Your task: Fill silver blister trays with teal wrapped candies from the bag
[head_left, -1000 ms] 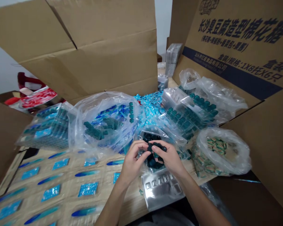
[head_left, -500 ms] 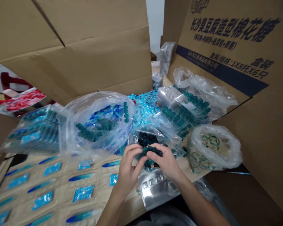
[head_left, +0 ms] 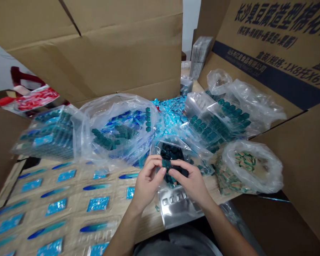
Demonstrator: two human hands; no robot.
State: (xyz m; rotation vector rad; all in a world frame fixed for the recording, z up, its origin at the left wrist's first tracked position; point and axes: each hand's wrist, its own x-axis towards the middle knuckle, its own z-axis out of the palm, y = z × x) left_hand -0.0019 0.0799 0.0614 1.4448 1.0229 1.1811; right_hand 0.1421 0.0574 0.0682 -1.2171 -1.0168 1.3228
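My left hand and my right hand meet in front of me, both pinching a short row of dark teal blocks. The right hand cups more of the same blocks. Just behind the fingers lies an open clear bag of dark teal blocks. Below my hands a clear moulded plastic tray with square pockets rests on the table edge.
Clear bags of filled teal trays, a bag of green-and-white sachets, loose blue packets. Brown cards with blue sachets cover the left table. Cardboard boxes wall the back and right.
My hands have lifted slightly from the bag and drawn closer, the left fingers now pinching the end block of the row. The camera view has shifted a little.
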